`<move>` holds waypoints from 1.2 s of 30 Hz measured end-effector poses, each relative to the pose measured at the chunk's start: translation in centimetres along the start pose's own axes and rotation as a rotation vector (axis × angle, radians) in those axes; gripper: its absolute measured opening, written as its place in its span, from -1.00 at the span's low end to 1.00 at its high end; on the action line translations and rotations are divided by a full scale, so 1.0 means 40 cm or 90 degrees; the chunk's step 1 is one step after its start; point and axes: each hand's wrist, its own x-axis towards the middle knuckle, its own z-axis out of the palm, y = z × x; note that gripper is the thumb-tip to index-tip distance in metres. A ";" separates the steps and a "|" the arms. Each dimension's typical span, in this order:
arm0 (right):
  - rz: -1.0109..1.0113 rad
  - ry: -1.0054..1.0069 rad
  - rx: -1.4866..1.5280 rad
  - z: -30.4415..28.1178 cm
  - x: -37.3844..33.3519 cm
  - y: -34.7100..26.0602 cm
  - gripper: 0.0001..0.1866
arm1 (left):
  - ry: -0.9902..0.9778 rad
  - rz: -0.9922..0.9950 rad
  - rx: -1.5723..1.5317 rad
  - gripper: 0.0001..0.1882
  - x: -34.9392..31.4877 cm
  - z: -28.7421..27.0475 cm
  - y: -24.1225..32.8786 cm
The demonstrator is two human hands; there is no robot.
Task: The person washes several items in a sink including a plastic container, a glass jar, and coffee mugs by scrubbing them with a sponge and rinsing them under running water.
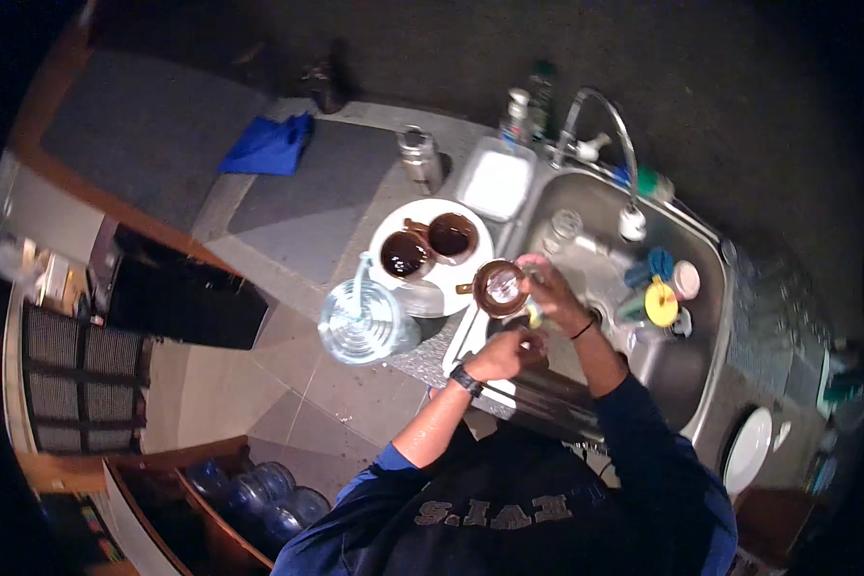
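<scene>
Right hand (553,300) holds a brown mug (499,288), probably slippery and fragile; its handle (465,288) likely grips best; left hand (502,356) curls, contents unclear.

Open lane upper L of ctr: bare desk (307,206) btwn blue cloth (267,146) & plate (466,276). Mid-frame, held mug (496,289) blocks plate/sink (667,379) gap; pitcher (363,322) obstructs lower L of plate; faucet head (633,224) & cups (660,304) crowd R.
</scene>
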 end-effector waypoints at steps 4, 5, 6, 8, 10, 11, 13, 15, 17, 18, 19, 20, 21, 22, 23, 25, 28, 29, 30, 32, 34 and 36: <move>0.206 0.045 -0.177 -0.217 -0.063 0.113 -0.61 | 0.034 -0.086 -0.149 -0.63 -0.019 -0.004 0.025; 0.244 0.067 -0.167 -0.245 -0.084 0.159 -0.59 | 0.030 -0.102 -0.145 -0.63 -0.017 -0.008 0.051; 0.281 0.089 -0.159 -0.269 -0.102 0.210 -0.56 | 0.033 -0.098 -0.146 -0.61 -0.011 -0.006 0.041; 0.328 0.102 -0.195 -0.330 -0.141 0.388 -0.53 | 0.017 -0.113 -0.118 -0.61 0.005 -0.003 0.060; 0.350 0.085 -0.293 -0.407 -0.187 0.632 -0.50 | -0.018 -0.119 -0.116 -0.59 0.022 0.006 0.064; 0.354 0.036 -0.390 -0.381 -0.157 0.600 -0.50 | -0.001 -0.139 -0.110 -0.59 0.015 -0.003 0.065; 0.360 -0.039 -0.538 -0.377 -0.152 0.566 -0.49 | 0.005 -0.134 -0.094 -0.58 0.009 -0.005 0.062; 0.357 -0.100 -0.582 -0.459 -0.192 0.684 -0.51 | -0.015 -0.144 -0.099 -0.57 0.013 0.001 0.081; 0.351 -0.134 -0.611 -0.456 -0.180 0.682 -0.55 | 0.000 -0.151 -0.094 -0.57 0.006 -0.005 0.079; 0.370 -0.160 -0.623 -0.460 -0.186 0.661 -0.52 | 0.002 -0.145 -0.093 -0.57 0.002 -0.004 0.080; 0.390 -0.186 -0.635 -0.467 -0.190 0.646 -0.50 | 0.002 -0.138 -0.094 -0.57 -0.002 -0.003 0.079; 0.415 -0.209 -0.645 -0.479 -0.202 0.641 -0.47 | 0.000 -0.141 -0.081 -0.58 -0.002 -0.002 0.079; 0.422 -0.212 -0.641 -0.512 -0.225 0.672 -0.51 | -0.009 -0.137 -0.073 -0.58 0.002 0.000 0.079; 0.371 -0.200 -0.703 -0.540 -0.251 0.701 -0.54 | -0.019 -0.133 -0.064 -0.58 0.007 0.002 0.078; 0.319 -0.191 -0.759 -0.561 -0.278 0.729 -0.56 | -0.026 -0.134 -0.064 -0.59 0.012 0.003 0.077; 0.357 -0.109 -0.627 -0.552 -0.271 0.655 -0.73 | -0.001 -0.136 -0.062 -0.56 0.012 0.003 0.065; 0.379 -0.074 -0.695 -0.552 -0.293 0.505 -0.75 | 0.007 -0.125 -0.105 -0.56 0.008 0.014 0.066; 0.304 -0.063 -0.684 -0.575 -0.323 0.498 -0.73 | 0.010 -0.094 -0.118 -0.55 0.010 0.025 0.043; 0.298 -0.109 -0.667 -0.573 -0.311 0.476 -0.73 | 0.028 -0.067 -0.119 -0.54 0.007 0.016 0.014; 0.281 -0.150 -0.600 -0.510 -0.266 0.365 -0.71 | 0.028 -0.080 -0.044 -0.52 0.006 0.016 0.015; 0.152 -0.126 -0.541 -0.371 -0.194 0.164 -0.70 | -0.007 -0.135 -0.053 -0.57 0.008 0.011 0.020; -0.066 -0.085 -0.508 -0.245 -0.125 0.058 -0.69 | 0.002 -0.126 -0.057 -0.57 0.021 0.014 0.019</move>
